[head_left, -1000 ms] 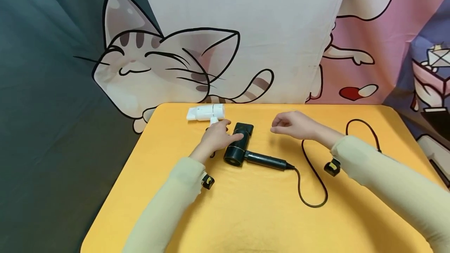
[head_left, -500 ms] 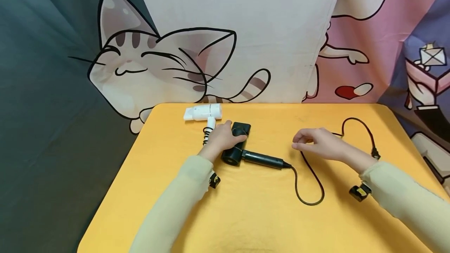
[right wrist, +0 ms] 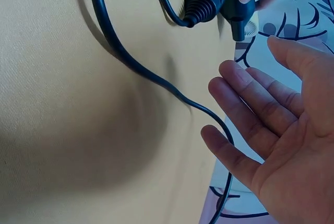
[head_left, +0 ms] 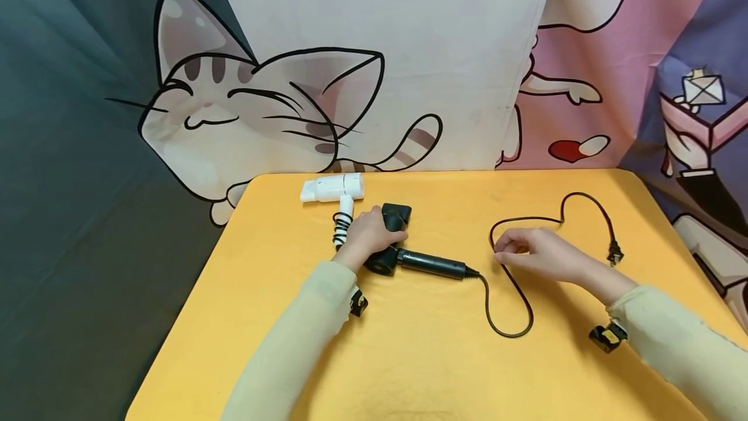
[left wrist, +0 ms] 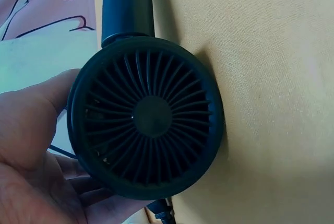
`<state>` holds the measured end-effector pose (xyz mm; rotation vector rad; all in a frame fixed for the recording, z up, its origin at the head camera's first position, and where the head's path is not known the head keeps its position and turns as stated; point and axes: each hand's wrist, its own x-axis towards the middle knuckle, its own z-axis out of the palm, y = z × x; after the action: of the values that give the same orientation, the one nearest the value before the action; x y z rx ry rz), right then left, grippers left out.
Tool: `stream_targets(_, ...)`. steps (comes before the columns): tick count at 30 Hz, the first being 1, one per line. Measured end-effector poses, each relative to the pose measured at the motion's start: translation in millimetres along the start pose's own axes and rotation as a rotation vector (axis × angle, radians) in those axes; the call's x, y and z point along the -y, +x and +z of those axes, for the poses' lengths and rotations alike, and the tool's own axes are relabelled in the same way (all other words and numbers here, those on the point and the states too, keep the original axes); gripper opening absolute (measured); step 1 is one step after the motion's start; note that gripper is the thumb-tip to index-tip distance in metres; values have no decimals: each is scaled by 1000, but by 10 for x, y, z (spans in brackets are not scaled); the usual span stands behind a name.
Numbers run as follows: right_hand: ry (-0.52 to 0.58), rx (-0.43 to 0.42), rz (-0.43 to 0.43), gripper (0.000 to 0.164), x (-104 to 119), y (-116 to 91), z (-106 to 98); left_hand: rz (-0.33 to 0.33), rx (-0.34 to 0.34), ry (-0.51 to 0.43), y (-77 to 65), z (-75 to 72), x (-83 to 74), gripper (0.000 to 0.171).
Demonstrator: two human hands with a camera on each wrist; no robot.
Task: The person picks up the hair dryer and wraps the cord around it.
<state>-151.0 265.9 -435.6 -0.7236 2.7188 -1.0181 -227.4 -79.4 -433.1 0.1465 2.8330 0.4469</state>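
Observation:
A black hair dryer [head_left: 431,264] lies on the yellow table, its handle pointing right. My left hand [head_left: 368,236] grips its barrel from the left; the left wrist view shows the round vented end [left wrist: 153,117] with thumb and fingers on either side. From the handle a black power cord [head_left: 528,304] loops across the table to a plug [head_left: 615,253] at the right. Above this cord is my right hand [head_left: 543,255], fingers relaxed and slightly bent. In the right wrist view, nothing is between its fingers, and the cord passes behind the fingertips.
A white hair dryer [head_left: 336,187] with a dark cord wound round its handle lies behind the left hand. The yellow table [head_left: 432,356] ends at a cartoon-printed cloth backdrop [head_left: 444,63]. A dark curtain [head_left: 70,213] hangs at the left.
My right hand has moved right and toward the front, down to the cord. My left hand has settled round the black hair dryer's barrel. The head view has shifted slightly right.

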Motion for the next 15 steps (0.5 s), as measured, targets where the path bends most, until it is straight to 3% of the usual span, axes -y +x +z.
stream_targets(8,-19,8,-2,14,77,44,33,17,-75,-59,-11,4,23,83)
stream_targets(15,-43,3,-13,21,140,102,16,47,-216,-91,-40,-79,-33,82)
